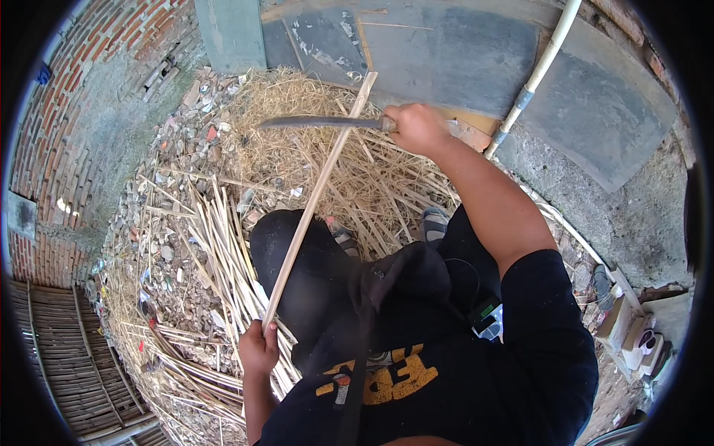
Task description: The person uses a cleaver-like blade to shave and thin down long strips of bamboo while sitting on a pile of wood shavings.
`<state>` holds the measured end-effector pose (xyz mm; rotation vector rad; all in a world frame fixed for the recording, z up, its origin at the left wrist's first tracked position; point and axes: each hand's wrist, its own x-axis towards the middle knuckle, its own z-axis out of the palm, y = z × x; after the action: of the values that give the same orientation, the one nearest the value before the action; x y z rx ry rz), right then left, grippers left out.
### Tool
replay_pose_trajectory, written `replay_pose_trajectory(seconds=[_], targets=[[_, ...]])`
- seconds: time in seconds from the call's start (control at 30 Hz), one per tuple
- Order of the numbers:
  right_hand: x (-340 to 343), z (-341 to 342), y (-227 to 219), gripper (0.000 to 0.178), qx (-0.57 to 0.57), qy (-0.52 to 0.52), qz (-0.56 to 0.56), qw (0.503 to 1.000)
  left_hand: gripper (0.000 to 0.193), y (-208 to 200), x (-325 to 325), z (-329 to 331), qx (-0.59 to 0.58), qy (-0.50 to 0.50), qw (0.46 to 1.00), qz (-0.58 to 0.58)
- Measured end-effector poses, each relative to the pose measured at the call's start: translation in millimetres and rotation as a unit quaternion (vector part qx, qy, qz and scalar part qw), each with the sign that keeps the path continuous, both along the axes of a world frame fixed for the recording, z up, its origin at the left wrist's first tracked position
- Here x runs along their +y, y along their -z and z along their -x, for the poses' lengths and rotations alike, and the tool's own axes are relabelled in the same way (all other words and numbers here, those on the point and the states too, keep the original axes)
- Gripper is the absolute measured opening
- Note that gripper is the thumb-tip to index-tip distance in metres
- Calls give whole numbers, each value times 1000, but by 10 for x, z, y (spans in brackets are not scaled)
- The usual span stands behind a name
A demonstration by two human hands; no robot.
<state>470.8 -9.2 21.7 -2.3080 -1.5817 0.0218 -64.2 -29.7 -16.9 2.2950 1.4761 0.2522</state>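
Observation:
My left hand (pixel 258 348) is closed around the lower end of a long, pale bamboo strip (pixel 318 193). The strip slants up and away to the right, passing over my left knee. My right hand (pixel 418 128) grips the handle of a machete (pixel 312 121), whose long dark blade points left. Near the strip's far end the blade lies across it; whether it bites into the strip cannot be made out. Below them on the ground spreads a heap of curly, straw-coloured shavings (pixel 279 97).
Many split bamboo strips (pixel 223 245) lie at my left over rubble-strewn ground. A brick wall (pixel 97 82) rises on the left, grey panels (pixel 476 52) stand ahead, and a pale pipe (pixel 537 78) runs up at the right. Boxes (pixel 632 334) sit at the far right.

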Motion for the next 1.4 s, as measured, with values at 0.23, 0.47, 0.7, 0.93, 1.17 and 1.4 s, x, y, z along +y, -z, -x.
replay_pose_trajectory(seconds=[0.23,0.47,0.7,0.93,1.17,1.4], targets=[[36,-101,146,16,15,-69,-24,997,45,94,80,49,-53,10,998,38],[40,82,43,35,11,27,-8,1000,46,-95,40,63,-36,18,999,30],[85,-131,277,32,-30,-65,-32,997,47,133,129,118,-88,19,993,81],[53,-93,153,22,-12,9,-125,992,48,-38,86,89,-59,12,995,74],[76,-36,238,7,-86,-200,-50,975,48,68,78,173,-77,36,995,57],[47,-219,156,21,-34,24,-69,997,47,-21,105,209,-57,32,998,14]])
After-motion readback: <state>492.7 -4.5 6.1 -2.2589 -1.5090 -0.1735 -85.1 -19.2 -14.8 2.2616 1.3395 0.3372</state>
